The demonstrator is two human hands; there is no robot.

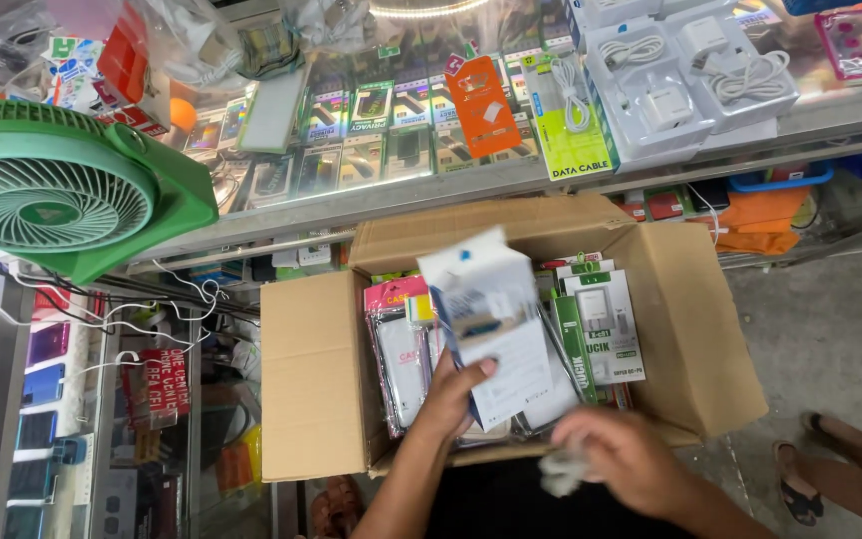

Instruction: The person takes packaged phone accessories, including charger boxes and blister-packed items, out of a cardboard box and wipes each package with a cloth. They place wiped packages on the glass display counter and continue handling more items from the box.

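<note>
The cardboard box [316,379] is plain brown corrugated board with its flaps folded outward; it sits near the centre of the scene, below the glass display counter [471,185]. It is packed tight with flat glossy blister packs [399,364] and green-and-white charger cartons [606,324], all standing on edge.

The white packet [486,324] is a flat rectangular carton with blue print, smooth-faced and motion-blurred, and it is raised above the box contents, tilted toward the left. The left hand [451,389] grips it at its lower left edge, thumb on the front face and fingers behind — a closed pinch.

The right hand [621,454] hovers at the near right rim of the box, blurred. Something pale and crumpled shows at its fingertips; whether the fingers are clamped on it cannot be told.

Open room lies on the bare concrete floor [830,329] to the right. The left side is crowded by a green plastic fan [62,190] with a round slatted grille, and by trailing white cables [167,289].
</note>
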